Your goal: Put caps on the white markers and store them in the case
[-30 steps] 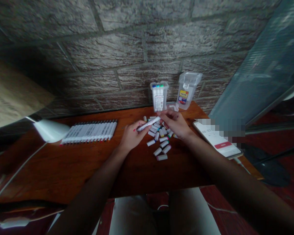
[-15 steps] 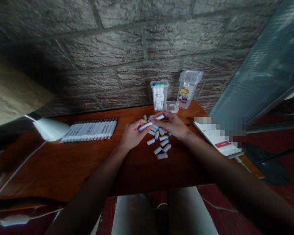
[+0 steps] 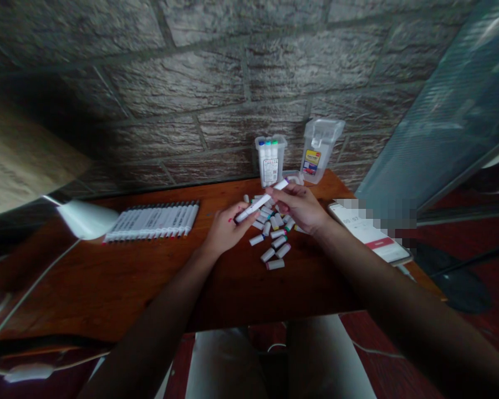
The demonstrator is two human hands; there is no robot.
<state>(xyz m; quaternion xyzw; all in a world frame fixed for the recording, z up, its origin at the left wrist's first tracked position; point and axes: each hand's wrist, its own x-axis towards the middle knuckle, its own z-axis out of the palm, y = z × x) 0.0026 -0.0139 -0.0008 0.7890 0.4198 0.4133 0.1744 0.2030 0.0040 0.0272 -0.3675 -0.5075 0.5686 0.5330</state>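
Note:
A white marker (image 3: 258, 206) with a purple tip at its upper end slants up to the right between my two hands. My left hand (image 3: 227, 226) is closed around its lower end, where red marks show on the skin by the thumb. Near the upper end, the fingers of my right hand (image 3: 301, 206) pinch the marker. Beneath and in front of both hands lies a loose pile of white marker caps (image 3: 279, 242) with coloured ends, partly hidden by the hands. Several uncapped markers (image 3: 152, 220) lie side by side in a row to the left.
Behind the hands, a clear plastic box (image 3: 270, 166) holds upright markers. A clear case (image 3: 318, 152) stands beside it, its lid partly hidden. A phone (image 3: 382, 249) lies at the table's (image 3: 170, 288) right side. A white desk lamp (image 3: 85, 219) stands left, near a cable.
My right hand has shifted slightly right and up. More of the marker now shows between the hands, its purple end higher. My left hand has barely moved.

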